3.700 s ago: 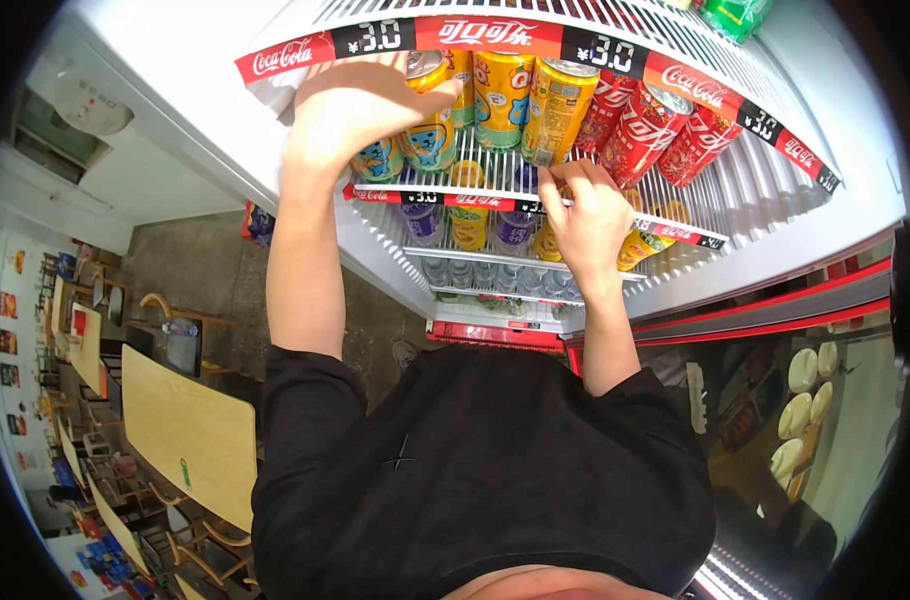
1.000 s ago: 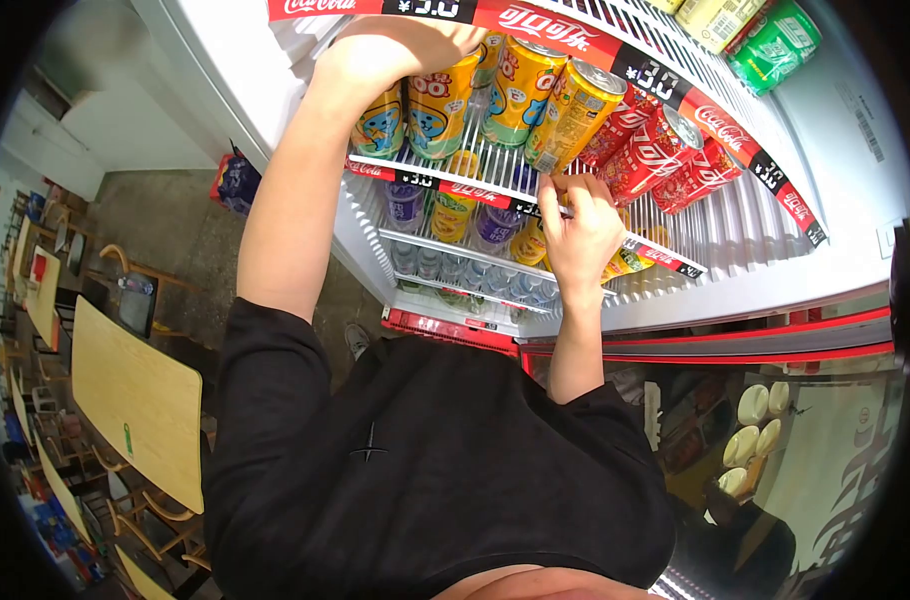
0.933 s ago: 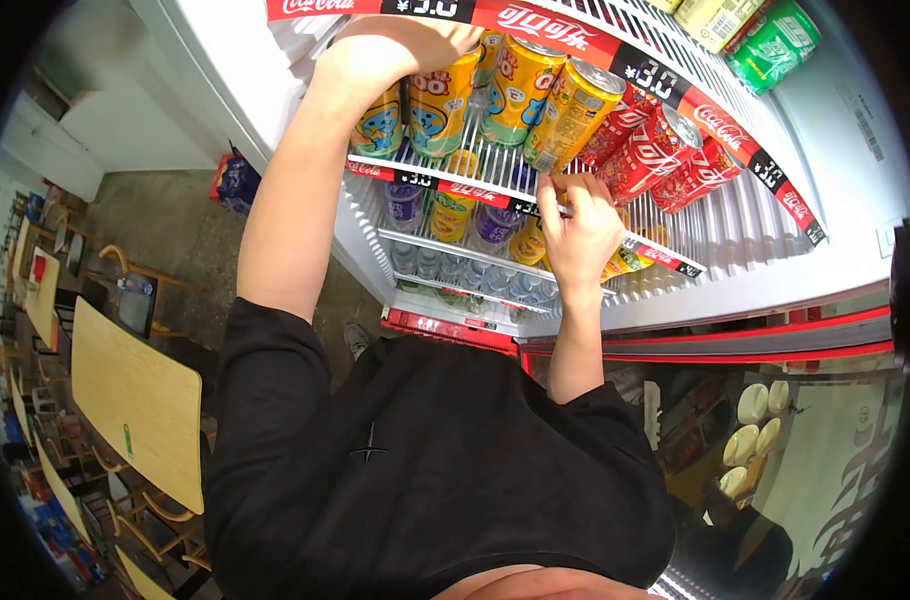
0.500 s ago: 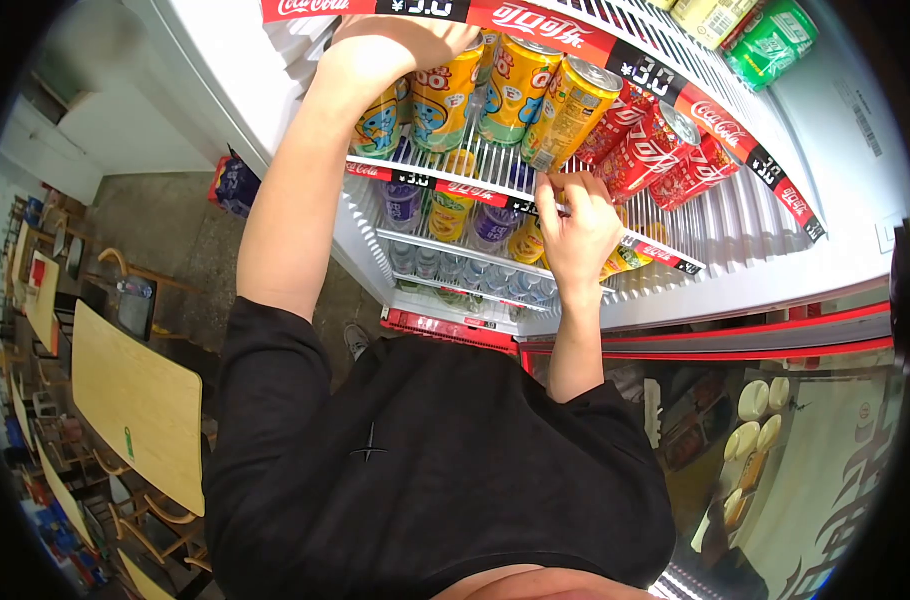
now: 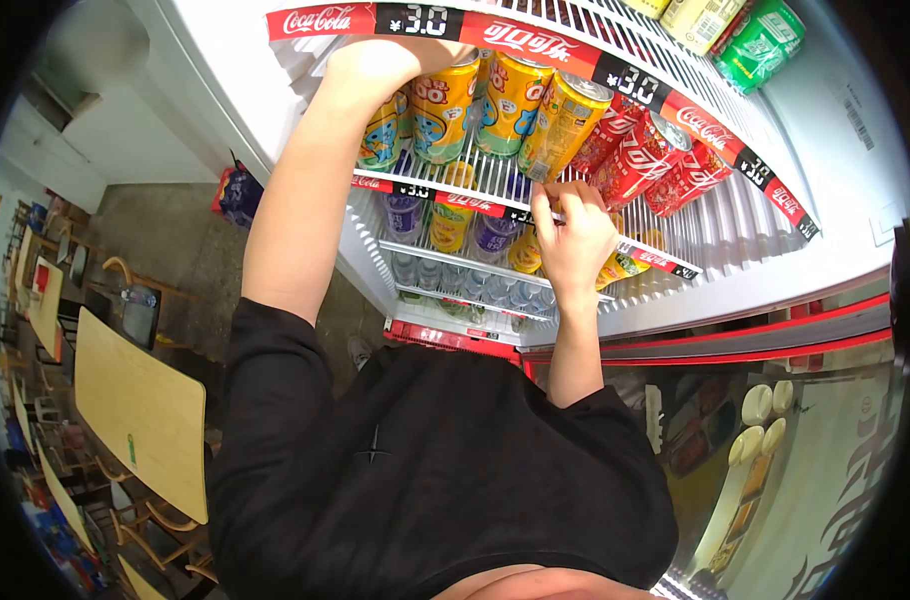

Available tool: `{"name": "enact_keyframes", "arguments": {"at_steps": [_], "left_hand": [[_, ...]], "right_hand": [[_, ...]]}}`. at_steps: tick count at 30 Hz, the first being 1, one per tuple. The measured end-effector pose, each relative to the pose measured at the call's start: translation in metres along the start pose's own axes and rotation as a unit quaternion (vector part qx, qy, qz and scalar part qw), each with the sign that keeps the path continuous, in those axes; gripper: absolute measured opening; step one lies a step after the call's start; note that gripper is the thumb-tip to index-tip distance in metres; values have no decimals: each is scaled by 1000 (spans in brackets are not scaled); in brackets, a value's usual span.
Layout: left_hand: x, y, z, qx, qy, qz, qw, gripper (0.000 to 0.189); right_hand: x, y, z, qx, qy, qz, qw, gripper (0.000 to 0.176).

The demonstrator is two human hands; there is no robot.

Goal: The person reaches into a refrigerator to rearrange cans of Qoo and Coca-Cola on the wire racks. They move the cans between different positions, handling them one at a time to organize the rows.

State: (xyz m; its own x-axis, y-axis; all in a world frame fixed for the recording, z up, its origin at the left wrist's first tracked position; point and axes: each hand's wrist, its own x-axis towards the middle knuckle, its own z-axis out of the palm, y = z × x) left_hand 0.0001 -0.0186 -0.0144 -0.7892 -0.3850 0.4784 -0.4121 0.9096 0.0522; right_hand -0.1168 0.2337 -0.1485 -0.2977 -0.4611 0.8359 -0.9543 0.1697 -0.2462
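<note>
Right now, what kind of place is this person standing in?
Probably a small eatery or shop: an open Coca-Cola drinks cooler with 3.0 price strips, shelves of canned drinks, and wooden tables nearby.

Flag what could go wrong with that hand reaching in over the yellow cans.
1. The left hand reaches deep over the yellow cans, its grip hidden; the forearm could nudge a front can off the wire shelf.
2. The right hand is clamped on the front rail; pulling on it might jolt the red cans packed near that edge.
</note>
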Motion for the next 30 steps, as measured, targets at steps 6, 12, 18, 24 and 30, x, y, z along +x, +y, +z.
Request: {"name": "enact_keyframes", "arguments": {"at_steps": [6,12,18,24,30], "left_hand": [[22,27,-3,-36,-39,-2,999,66],[33,30,3,-42,-61,-7,997,66],[34,29,6,-42,-69,-9,997,65],[32,27,7,-46,-73,-10,996,65],[33,28,8,-48,-72,-9,996,65]], "right_hand": [[-1,1,0,1,-5,-5,1000,13],[-2,3,0,3,-6,-8,1000,13],[-1,2,0,7,0,-13,1000,14],[0,2,2,9,7,-18,1000,15],[1,2,2,13,11,-20,1000,15]]}}
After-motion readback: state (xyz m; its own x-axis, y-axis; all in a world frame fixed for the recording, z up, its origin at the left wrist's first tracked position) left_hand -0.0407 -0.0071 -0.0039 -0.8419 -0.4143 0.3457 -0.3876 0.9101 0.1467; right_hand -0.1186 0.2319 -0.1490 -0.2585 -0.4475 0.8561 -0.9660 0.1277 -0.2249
